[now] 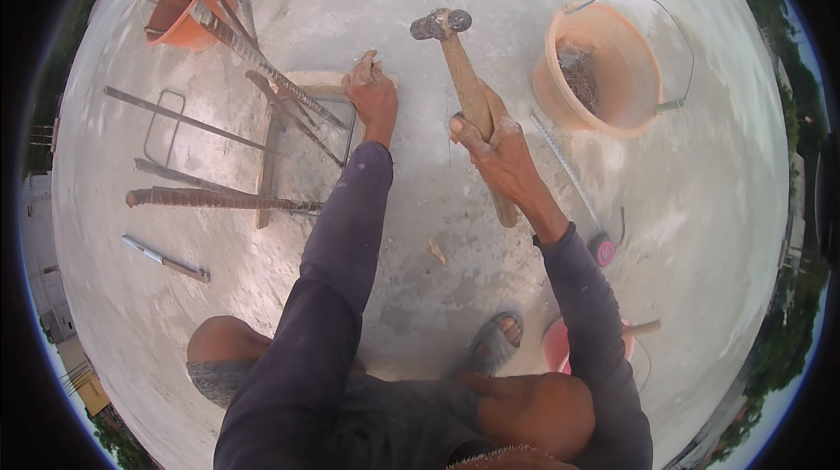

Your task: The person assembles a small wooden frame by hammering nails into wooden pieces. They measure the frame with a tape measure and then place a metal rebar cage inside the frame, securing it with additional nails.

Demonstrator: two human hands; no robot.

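My right hand [507,155] is wrapped round the wooden handle of a ball-peen hammer [464,76], its dark metal head raised and pointing away from me. My left hand [372,102] is closed at the far right corner of a wooden frame [265,177] on the concrete. Its fingers are bunched together, and whatever they hold, if anything, is hidden or too small to name. Steel reinforcing bars [219,199] stick out of the frame toward the left, and more bars [254,54] slant out of it at the far left.
An orange bucket [604,111] with thin wire inside stands far right; another orange bucket [188,28] stands far left. A tape measure [603,249] lies extended at right. A knife-like tool [166,259] lies left. A pink container [556,345] sits by my right forearm.
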